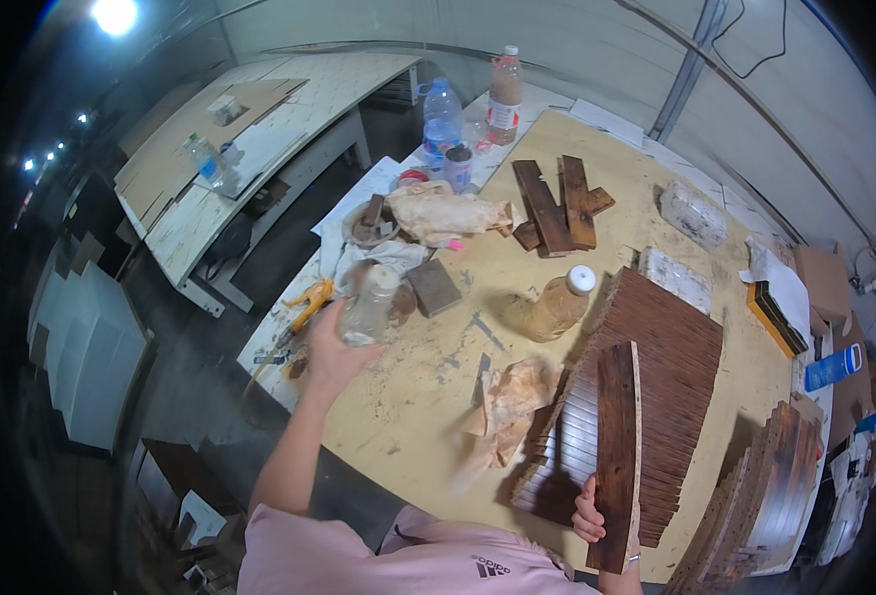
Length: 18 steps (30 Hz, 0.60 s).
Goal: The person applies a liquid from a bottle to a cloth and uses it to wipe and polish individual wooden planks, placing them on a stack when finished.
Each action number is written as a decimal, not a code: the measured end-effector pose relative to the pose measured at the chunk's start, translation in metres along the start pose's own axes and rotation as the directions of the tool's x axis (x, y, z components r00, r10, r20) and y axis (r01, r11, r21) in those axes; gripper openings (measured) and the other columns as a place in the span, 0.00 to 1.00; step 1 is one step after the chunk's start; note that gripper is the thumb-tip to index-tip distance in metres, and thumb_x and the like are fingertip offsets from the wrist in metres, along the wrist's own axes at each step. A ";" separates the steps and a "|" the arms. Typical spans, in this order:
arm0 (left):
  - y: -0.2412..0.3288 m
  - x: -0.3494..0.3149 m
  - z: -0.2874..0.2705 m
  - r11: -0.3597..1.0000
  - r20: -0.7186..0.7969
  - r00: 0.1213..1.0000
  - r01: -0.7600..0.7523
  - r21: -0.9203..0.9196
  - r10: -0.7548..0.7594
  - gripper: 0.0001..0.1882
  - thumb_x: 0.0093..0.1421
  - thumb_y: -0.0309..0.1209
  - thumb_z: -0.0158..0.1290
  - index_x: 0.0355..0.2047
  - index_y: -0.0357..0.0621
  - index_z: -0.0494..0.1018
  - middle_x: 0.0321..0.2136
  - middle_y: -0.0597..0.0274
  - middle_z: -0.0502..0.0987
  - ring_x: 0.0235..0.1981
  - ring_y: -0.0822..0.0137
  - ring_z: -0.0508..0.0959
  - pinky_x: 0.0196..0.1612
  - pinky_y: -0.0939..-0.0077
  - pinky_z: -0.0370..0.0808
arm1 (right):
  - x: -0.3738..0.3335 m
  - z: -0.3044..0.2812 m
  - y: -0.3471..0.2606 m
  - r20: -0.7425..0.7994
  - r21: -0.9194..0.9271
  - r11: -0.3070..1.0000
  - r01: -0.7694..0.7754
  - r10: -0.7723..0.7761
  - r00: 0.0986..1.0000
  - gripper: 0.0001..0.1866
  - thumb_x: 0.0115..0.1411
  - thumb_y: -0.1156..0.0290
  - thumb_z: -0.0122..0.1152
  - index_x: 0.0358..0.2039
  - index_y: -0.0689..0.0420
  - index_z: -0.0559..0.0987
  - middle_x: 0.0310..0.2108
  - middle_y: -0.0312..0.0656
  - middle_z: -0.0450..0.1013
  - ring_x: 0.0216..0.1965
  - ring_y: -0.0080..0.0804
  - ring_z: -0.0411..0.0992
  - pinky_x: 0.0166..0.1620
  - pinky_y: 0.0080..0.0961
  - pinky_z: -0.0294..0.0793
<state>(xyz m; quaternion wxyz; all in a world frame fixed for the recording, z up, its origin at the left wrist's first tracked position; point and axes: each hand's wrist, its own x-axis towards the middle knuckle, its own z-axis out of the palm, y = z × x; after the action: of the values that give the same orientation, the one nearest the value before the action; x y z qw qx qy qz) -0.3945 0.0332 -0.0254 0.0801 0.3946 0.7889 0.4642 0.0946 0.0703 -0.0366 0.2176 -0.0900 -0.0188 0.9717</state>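
At the table's left side, my left hand [337, 347] is closed round a clear plastic bottle [366, 309] with a pale top; motion blurs it slightly. My right hand [588, 512] grips the near end of a dark brown wooden plank [616, 436], tilted up over a stack of similar planks [671, 367]. Left of that stack lies a crumpled, stained cloth [513, 399]. A white-capped bottle of brownish liquid [554, 305] stands beyond the cloth. Close to the clear bottle are a dark rectangular block [434, 288] and a yellow air gun [309, 300].
Short brown planks [547, 206] lie crossed at the back. Large bottles [505, 99], a stained rag [438, 210] and a small tub crowd the far left. White wrapped blocks [694, 215] sit at the right. More stacked boards [765, 486] stand at the near right edge.
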 end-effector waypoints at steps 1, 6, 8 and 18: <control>-0.009 -0.006 -0.017 0.994 -0.042 0.999 0.002 0.110 0.003 0.41 0.32 0.29 0.73 0.52 0.39 0.73 0.48 0.51 0.75 0.52 0.54 0.73 0.55 0.62 0.70 | 0.003 0.004 0.001 -0.045 -0.028 1.000 -0.011 0.010 0.999 0.28 0.67 0.47 0.42 0.47 0.64 0.67 0.19 0.40 0.60 0.16 0.29 0.60 0.20 0.28 0.61; -0.037 -0.044 -0.072 0.781 -0.061 0.998 0.063 0.621 -0.032 0.40 0.31 0.30 0.71 0.51 0.45 0.74 0.44 0.56 0.75 0.49 0.52 0.71 0.53 0.60 0.67 | 0.008 0.021 0.014 -0.194 -0.145 0.986 -0.086 0.057 0.979 0.27 0.66 0.47 0.42 0.42 0.62 0.71 0.17 0.37 0.56 0.14 0.26 0.55 0.16 0.23 0.54; -0.045 -0.058 -0.082 0.714 -0.049 0.996 0.092 0.694 -0.080 0.36 0.33 0.30 0.69 0.49 0.47 0.76 0.43 0.57 0.75 0.49 0.54 0.71 0.50 0.60 0.66 | 0.009 0.019 0.017 -0.198 -0.146 0.985 -0.095 0.065 0.978 0.26 0.66 0.47 0.42 0.41 0.62 0.71 0.17 0.36 0.56 0.14 0.25 0.55 0.16 0.23 0.54; -0.066 -0.077 -0.092 0.571 -0.082 0.993 0.116 0.813 -0.084 0.30 0.37 0.25 0.63 0.46 0.47 0.77 0.40 0.57 0.75 0.46 0.55 0.71 0.45 0.61 0.65 | 0.006 0.030 0.032 -0.217 -0.155 0.982 -0.108 0.073 0.973 0.23 0.67 0.52 0.41 0.41 0.63 0.70 0.17 0.37 0.57 0.14 0.26 0.55 0.17 0.23 0.55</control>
<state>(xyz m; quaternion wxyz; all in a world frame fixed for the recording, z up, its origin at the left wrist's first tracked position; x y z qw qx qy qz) -0.4237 -0.0991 -0.0451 -0.0977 0.3341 0.9361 0.0508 0.0707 0.0440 -0.0106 0.1656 -0.2108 -0.0723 0.9607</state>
